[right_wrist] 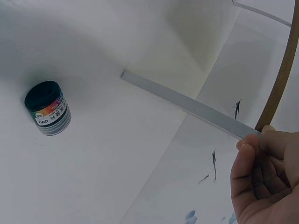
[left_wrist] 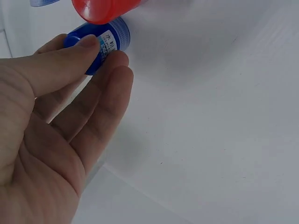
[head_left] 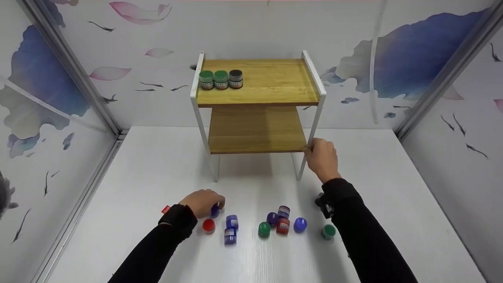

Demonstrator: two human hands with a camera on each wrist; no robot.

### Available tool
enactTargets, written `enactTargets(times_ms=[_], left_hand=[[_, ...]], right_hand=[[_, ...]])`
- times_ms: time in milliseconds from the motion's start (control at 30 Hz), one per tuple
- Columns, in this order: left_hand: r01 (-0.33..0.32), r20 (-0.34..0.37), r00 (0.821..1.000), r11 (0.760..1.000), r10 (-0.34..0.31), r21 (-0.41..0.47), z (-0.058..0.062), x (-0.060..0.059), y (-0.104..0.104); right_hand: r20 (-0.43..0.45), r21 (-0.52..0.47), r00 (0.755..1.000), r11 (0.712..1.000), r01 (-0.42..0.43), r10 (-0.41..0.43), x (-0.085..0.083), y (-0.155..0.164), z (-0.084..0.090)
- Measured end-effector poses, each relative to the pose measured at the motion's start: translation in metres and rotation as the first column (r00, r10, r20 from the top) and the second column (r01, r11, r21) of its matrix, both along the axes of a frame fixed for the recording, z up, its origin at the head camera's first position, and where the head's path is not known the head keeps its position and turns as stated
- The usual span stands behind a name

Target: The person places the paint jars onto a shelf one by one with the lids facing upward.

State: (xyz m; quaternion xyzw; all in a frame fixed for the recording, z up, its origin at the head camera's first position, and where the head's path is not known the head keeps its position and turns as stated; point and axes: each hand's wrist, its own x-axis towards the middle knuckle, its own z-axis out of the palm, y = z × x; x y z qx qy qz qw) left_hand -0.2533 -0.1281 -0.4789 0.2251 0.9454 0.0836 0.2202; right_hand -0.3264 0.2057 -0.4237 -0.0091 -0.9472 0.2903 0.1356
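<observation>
Our left hand (head_left: 202,203) pinches a blue paint jar (left_wrist: 110,43) over the white worktop (head_left: 251,267), just beyond a red paint jar (head_left: 208,226); whether its long axis stands upright, we cannot tell. The two-tier shelf (head_left: 275,82) lies ahead and rightward of it, our right hand (head_left: 323,159) gripping the right front leg (head_left: 315,122).

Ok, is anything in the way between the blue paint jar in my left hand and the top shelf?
Nothing visible stands between the blue paint jar in your left hand and the top shelf; the red paint jar beside it sits nearer you. Three paint jars do stand up there, at the left end.
</observation>
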Motion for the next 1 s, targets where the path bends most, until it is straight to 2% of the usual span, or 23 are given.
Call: enactTargets(times_ms=[200, 400, 500, 667, 833, 1000], left_hand=[[-0.03, -0.007, 1.0, 0.999, 0.03, 0.028, -0.005, -0.001, 0.0], [-0.032, -0.037, 0.999, 0.998, 0.033, 0.045, -0.015, -0.002, -0.002], [-0.032, -0.051, 0.998, 0.998, 0.035, 0.052, -0.016, -0.002, -0.001], [-0.03, -0.062, 0.998, 0.999, 0.031, 0.026, -0.018, -0.004, -0.003], [-0.076, -0.022, 0.997, 0.997, 0.076, -0.019, -0.019, -0.005, -0.005], [-0.111, 0.035, 0.993, 0.994, 0.112, -0.016, -0.017, -0.007, -0.005]], right_hand=[[0.015, -0.007, 1.0, 1.0, 0.004, -0.004, 0.001, 0.001, 0.0], [0.014, -0.004, 1.0, 1.0, 0.004, -0.004, 0.002, 0.001, 0.0], [0.007, -0.001, 1.0, 1.0, 0.003, -0.003, 0.002, 0.002, 0.0], [-0.004, 0.005, 1.0, 1.0, 0.007, -0.007, 0.001, 0.002, 0.0], [-0.004, 0.007, 1.0, 1.0, 0.004, -0.004, 0.001, 0.001, -0.001], [0.002, 0.003, 1.0, 1.0, 0.01, -0.01, 0.001, 0.0, -0.001]])
